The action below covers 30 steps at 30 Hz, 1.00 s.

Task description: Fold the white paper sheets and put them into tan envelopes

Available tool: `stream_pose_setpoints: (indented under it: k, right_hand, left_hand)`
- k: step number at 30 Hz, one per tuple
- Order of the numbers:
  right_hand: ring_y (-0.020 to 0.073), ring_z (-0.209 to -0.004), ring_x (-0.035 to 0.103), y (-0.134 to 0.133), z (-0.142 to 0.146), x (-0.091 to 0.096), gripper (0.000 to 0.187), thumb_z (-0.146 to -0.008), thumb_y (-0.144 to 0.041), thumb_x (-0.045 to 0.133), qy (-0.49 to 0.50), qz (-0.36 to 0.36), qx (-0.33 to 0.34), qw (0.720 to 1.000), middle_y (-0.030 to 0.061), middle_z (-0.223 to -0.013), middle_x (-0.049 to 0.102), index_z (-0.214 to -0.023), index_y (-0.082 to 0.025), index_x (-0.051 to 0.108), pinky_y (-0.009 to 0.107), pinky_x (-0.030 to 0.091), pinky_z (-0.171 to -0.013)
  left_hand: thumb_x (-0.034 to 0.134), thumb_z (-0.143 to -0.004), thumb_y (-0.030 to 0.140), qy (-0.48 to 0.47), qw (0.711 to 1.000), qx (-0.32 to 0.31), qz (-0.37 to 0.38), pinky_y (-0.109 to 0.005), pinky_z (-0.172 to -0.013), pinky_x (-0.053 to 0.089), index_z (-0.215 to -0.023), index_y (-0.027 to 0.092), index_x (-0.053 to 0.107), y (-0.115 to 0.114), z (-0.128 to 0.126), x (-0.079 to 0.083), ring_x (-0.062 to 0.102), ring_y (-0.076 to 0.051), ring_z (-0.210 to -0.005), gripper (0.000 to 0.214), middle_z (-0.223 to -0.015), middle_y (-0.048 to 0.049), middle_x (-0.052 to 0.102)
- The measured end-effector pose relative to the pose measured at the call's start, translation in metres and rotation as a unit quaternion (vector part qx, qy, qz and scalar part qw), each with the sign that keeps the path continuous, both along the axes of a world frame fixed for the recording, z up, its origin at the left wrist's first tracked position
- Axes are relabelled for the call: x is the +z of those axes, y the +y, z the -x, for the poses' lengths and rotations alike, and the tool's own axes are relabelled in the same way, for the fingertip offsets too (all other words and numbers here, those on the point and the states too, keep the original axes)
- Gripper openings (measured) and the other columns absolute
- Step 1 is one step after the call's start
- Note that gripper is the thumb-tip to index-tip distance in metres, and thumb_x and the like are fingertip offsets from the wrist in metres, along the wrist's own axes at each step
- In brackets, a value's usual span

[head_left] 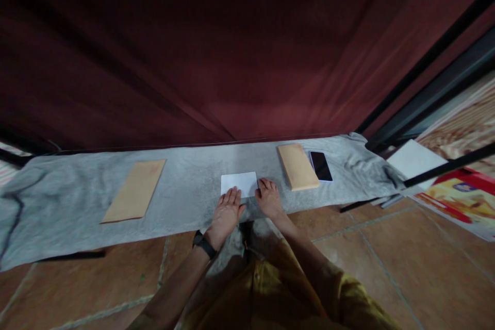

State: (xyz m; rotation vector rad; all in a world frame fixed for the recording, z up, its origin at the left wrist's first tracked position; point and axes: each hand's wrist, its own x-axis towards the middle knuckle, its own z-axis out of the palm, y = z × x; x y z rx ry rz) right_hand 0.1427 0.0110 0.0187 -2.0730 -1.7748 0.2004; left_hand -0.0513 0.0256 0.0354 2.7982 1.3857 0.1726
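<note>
A small white sheet of paper (242,181) lies on the grey cloth in front of me. My left hand (228,209) rests flat over its lower left part, fingers stretched out. At the sheet's right edge is my right hand (268,198), its fingers bent and touching or very near the paper; whether they pinch it I cannot make out. A brown envelope (135,191) lies flat to the left. To the right sits a thick stack of brown envelopes (297,167), with a dark-screened phone (320,166) beside it.
The grey cloth (185,185) covers a long, narrow bench against a dark red curtain (240,62). Black metal bars (436,56) slant at the right. Near them are a white board-like item (415,159) and a red and yellow box (464,198). Tiled floor (348,252) shows below.
</note>
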Motion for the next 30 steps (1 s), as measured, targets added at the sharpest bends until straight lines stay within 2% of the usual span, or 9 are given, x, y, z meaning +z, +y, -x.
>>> stream_pose_setpoints:
  k: [2, 4, 8, 10, 14, 18, 22, 27, 30]
  right_hand:
    - [0.0295, -0.126, 0.055, 0.007, 0.005, 0.001, 0.038, -0.095, -0.023, 0.050, 0.052, 0.000, -0.018, 0.998, 0.0143, -0.136, 0.065, -0.127, -0.016, 0.069, 0.042, 0.042, -0.109]
    - [0.0283, -0.119, 0.059, 0.015, 0.008, 0.001, 0.035, -0.090, -0.019, 0.052, 0.161, -0.012, -0.039, 0.986, 0.0155, -0.126, 0.068, -0.120, -0.016, 0.071, 0.040, 0.045, -0.107]
    - [0.0204, -0.098, 0.067, 0.024, 0.009, -0.003, 0.035, -0.088, -0.017, 0.049, 0.337, -0.027, -0.055, 0.939, 0.0081, -0.111, 0.074, -0.115, -0.019, 0.071, 0.034, 0.053, -0.094]
    - [0.0182, -0.096, 0.068, 0.024, 0.010, -0.005, 0.034, -0.089, -0.019, 0.048, 0.376, -0.042, -0.055, 0.924, 0.0053, -0.109, 0.075, -0.115, -0.021, 0.070, 0.031, 0.054, -0.091]
    - [0.0194, -0.096, 0.069, 0.020, 0.016, -0.007, 0.032, -0.085, -0.020, 0.052, 0.480, -0.085, -0.069, 0.870, 0.0059, -0.107, 0.076, -0.110, -0.020, 0.071, 0.034, 0.054, -0.093]
    - [0.0211, -0.097, 0.069, 0.018, 0.019, -0.008, 0.031, -0.083, -0.023, 0.053, 0.500, -0.089, -0.077, 0.858, 0.0066, -0.107, 0.076, -0.107, -0.020, 0.073, 0.038, 0.053, -0.096]
    - [0.0226, -0.102, 0.069, 0.019, 0.019, -0.006, 0.031, -0.082, -0.025, 0.053, 0.508, -0.101, -0.076, 0.852, 0.0081, -0.108, 0.076, -0.105, -0.020, 0.074, 0.040, 0.052, -0.100]
    - [0.0219, -0.107, 0.067, 0.014, 0.014, -0.001, 0.032, -0.085, -0.029, 0.052, 0.520, -0.136, -0.088, 0.839, 0.0086, -0.115, 0.074, -0.107, -0.020, 0.072, 0.040, 0.050, -0.104]
    - [0.0224, -0.111, 0.065, 0.011, 0.008, 0.001, 0.033, -0.084, -0.032, 0.054, 0.544, -0.156, -0.124, 0.815, 0.0077, -0.117, 0.073, -0.110, -0.021, 0.071, 0.040, 0.047, -0.108]
  left_hand:
    - [0.040, -0.102, 0.037, 0.013, 1.000, 0.019, 0.016, -0.049, -0.114, 0.041, -0.147, 0.014, 0.052, 0.002, -0.009, 0.007, 0.047, -0.033, -0.143, 0.052, -0.156, -0.0168, 0.049]
    - [0.042, -0.101, 0.035, 0.023, 0.999, 0.032, 0.029, -0.049, -0.113, 0.041, -0.146, 0.013, 0.053, 0.004, -0.018, 0.014, 0.047, -0.034, -0.143, 0.051, -0.155, -0.0174, 0.049]
    - [0.044, -0.100, 0.033, 0.034, 0.997, 0.049, 0.044, -0.046, -0.114, 0.040, -0.147, 0.012, 0.052, 0.006, -0.031, 0.022, 0.046, -0.032, -0.143, 0.051, -0.156, -0.0169, 0.049]
    - [0.044, -0.101, 0.034, 0.040, 0.997, 0.056, 0.047, -0.044, -0.113, 0.040, -0.147, 0.011, 0.051, 0.007, -0.034, 0.024, 0.047, -0.031, -0.141, 0.052, -0.156, -0.0173, 0.049]
    - [0.041, -0.102, 0.030, 0.059, 0.997, 0.044, 0.036, -0.046, -0.110, 0.043, -0.147, 0.005, 0.050, 0.010, -0.042, 0.027, 0.051, -0.033, -0.137, 0.052, -0.151, -0.0233, 0.051]
    - [0.043, -0.098, 0.013, 0.100, 0.994, -0.001, 0.032, -0.043, -0.098, 0.050, -0.136, 0.002, 0.058, 0.014, -0.051, 0.030, 0.060, -0.033, -0.123, 0.043, -0.136, -0.0273, 0.061]
    - [0.047, -0.088, -0.002, 0.106, 0.993, -0.032, 0.038, -0.037, -0.088, 0.053, -0.118, 0.006, 0.069, 0.015, -0.060, 0.032, 0.066, -0.028, -0.109, 0.038, -0.115, -0.0230, 0.069]
    - [0.044, -0.088, -0.003, 0.088, 0.995, -0.046, 0.027, -0.035, -0.083, 0.053, -0.113, 0.008, 0.069, 0.010, -0.060, 0.046, 0.067, -0.027, -0.104, 0.037, -0.106, -0.0193, 0.071]
    - [0.042, -0.092, 0.003, 0.043, 0.999, -0.011, 0.008, -0.035, -0.080, 0.052, -0.109, 0.009, 0.069, 0.011, -0.052, 0.062, 0.068, -0.028, -0.103, 0.033, -0.103, -0.0188, 0.071]
